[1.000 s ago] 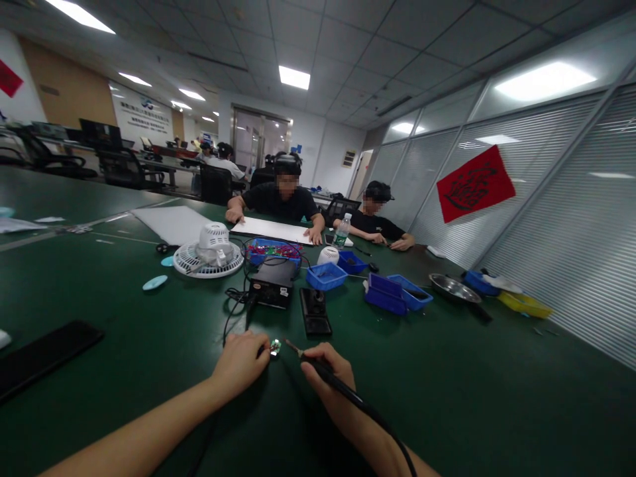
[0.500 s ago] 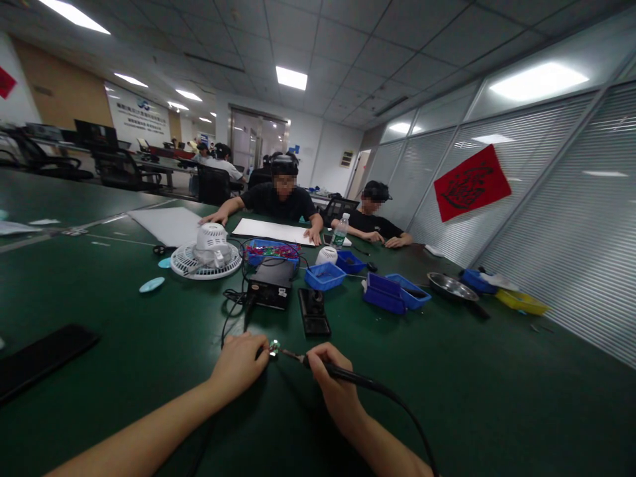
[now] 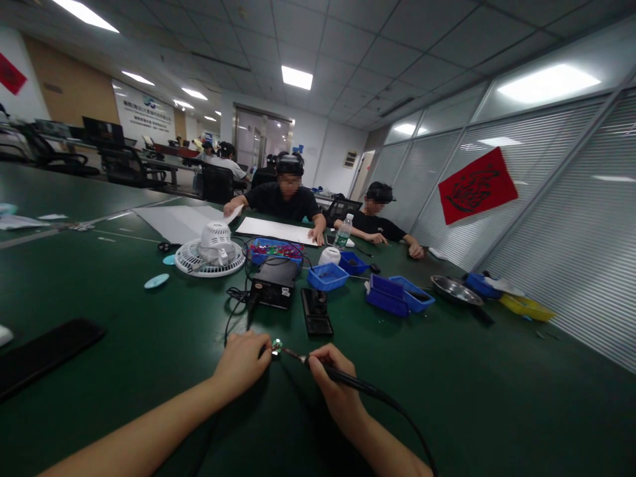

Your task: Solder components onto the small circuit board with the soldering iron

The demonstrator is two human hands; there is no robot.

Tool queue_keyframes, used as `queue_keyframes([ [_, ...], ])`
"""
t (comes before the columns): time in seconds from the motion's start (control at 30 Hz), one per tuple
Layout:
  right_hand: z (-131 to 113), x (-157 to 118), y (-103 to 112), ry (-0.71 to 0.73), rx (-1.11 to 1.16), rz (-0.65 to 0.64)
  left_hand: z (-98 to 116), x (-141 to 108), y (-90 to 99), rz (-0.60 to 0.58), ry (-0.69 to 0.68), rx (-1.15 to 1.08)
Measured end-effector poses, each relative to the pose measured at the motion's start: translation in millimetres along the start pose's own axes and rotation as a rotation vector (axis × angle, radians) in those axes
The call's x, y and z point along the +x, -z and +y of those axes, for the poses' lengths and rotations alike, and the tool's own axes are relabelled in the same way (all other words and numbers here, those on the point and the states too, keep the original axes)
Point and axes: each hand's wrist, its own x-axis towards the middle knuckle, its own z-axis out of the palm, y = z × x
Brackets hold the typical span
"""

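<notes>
beyond the left hand point(image 3: 242, 361), cables point(image 3: 238, 293) lie beside a black box point(image 3: 272, 285).

Right of the right hand point(image 3: 338, 384), past the soldering iron's arcing cord point(image 3: 408, 417), bare green tabletop point(image 3: 487, 391) leaves wide passage. Ahead, a black stand point(image 3: 317, 322) and a black box point(image 3: 272, 291) with looped cables point(image 3: 238, 295) block the way. Left of the left hand point(image 3: 242, 361), open surface runs to a flat black slab point(image 3: 50, 354).
</notes>
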Motion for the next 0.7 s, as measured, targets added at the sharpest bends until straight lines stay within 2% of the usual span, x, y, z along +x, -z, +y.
queue_keyframes([
  [0.5,2.7,0.5,0.1,0.052,-0.071,-0.017,-4.7,1.8,-6.5,0.013,-0.016,-0.015],
  [0.7,2.8,1.3,0.6,0.072,-0.075,-0.013,-3.0,1.4,-2.9,-0.003,-0.007,-0.019],
])
